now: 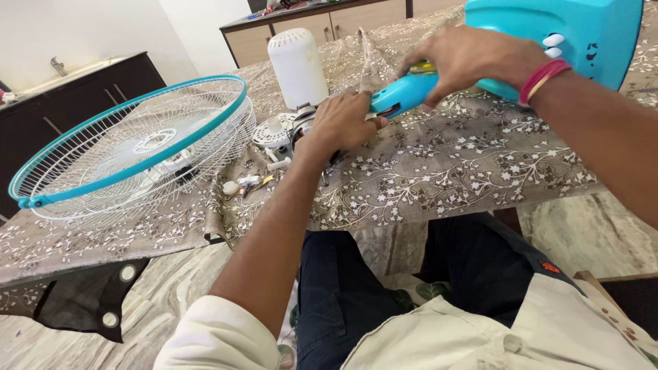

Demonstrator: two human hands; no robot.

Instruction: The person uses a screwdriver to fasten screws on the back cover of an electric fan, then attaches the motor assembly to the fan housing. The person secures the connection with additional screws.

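In the head view, a blue fan neck (403,94) is seen near the middle of the table (480,164), at about 12 o'clock from the person's lap. It sticks out from a big blue fan base (589,34) at 1 o'clock, which is lifted and tilted over the table.

The left hand (343,123) is closed into a fist at the low end of the neck. Its grip is pressed together around the part where the neck meets the fan motor (301,127). What is held inside the fist cannot be seen well.

The right hand (466,58) is laid over the top of the neck, just beside the base. Its fingers are curled down around the neck, so its grip is pinched on the blue neck. Red bands (545,77) are worn on that wrist.

A white motor cover (297,66) is stood upright at 11 o'clock, just behind the left hand. A small white round part (273,130) is lain flat next to the motor. Small bits and screws (243,185) are scattered at 10 o'clock, near the left arm.

A big round fan guard (137,147), white wire with a blue rim, is rested tilted on the table at 9 o'clock, well apart from both hands.

The table is covered with a brown flowered cloth (439,178). Dark cupboards (68,89) are seen far behind.
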